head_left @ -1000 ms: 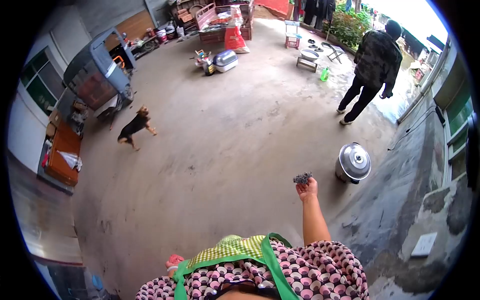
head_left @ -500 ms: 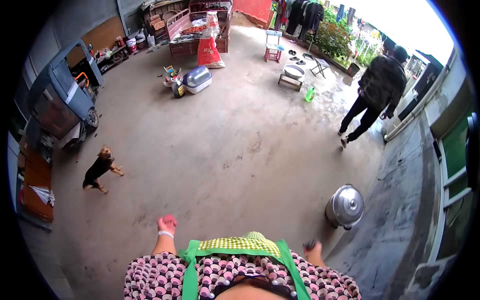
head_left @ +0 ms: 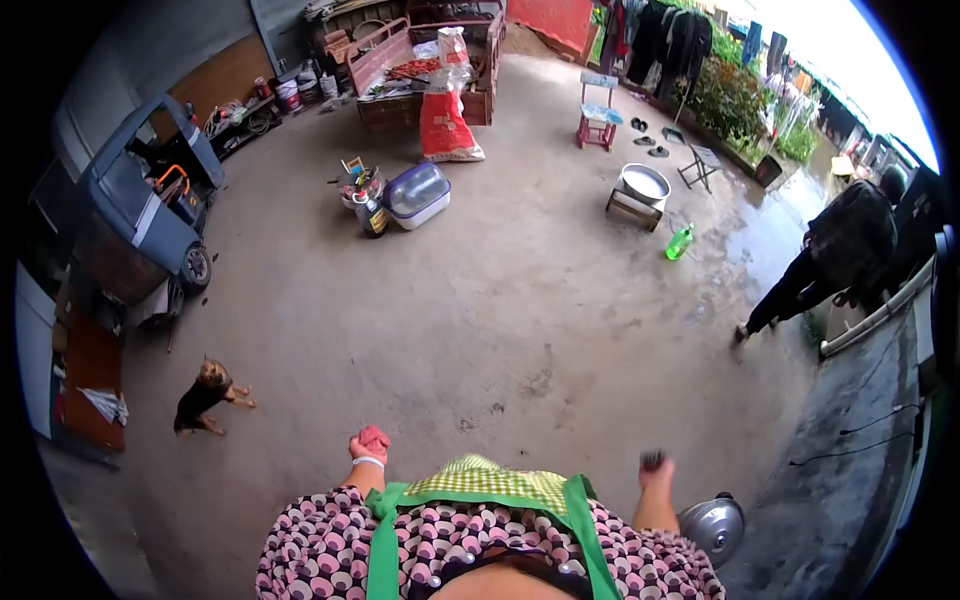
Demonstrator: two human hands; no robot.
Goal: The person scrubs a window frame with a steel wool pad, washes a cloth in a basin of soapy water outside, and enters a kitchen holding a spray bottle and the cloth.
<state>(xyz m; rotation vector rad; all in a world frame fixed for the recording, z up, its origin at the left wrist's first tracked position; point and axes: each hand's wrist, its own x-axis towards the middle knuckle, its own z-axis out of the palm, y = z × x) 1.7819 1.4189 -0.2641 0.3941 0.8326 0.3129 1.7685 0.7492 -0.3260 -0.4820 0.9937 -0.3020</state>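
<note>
My left hand (head_left: 362, 449) is closed around a bunched pink-red cloth-like thing (head_left: 374, 438), held low in front of my body. Past the apron's other side, my right hand (head_left: 660, 474) is closed on a small dark object (head_left: 652, 459), too blurred to name. Both arms hang beside the green-edged checked apron (head_left: 480, 484) I wear. Close to my right forearm stands a lidded metal pot (head_left: 714, 530) on the floor, partly hidden by my sleeve.
A dog (head_left: 206, 398) sits at left near a small blue vehicle (head_left: 145, 215). Ahead are a plastic bin (head_left: 417, 196), a red sack (head_left: 449, 125) by a cart, a basin (head_left: 645, 183) on a stand and a green bottle (head_left: 679, 242). A person (head_left: 840, 245) walks at right.
My view has moved forward over the yard, so the pot is now beside my right arm. My right hand has swung forward. The person has gone further right; the dog's head has turned.
</note>
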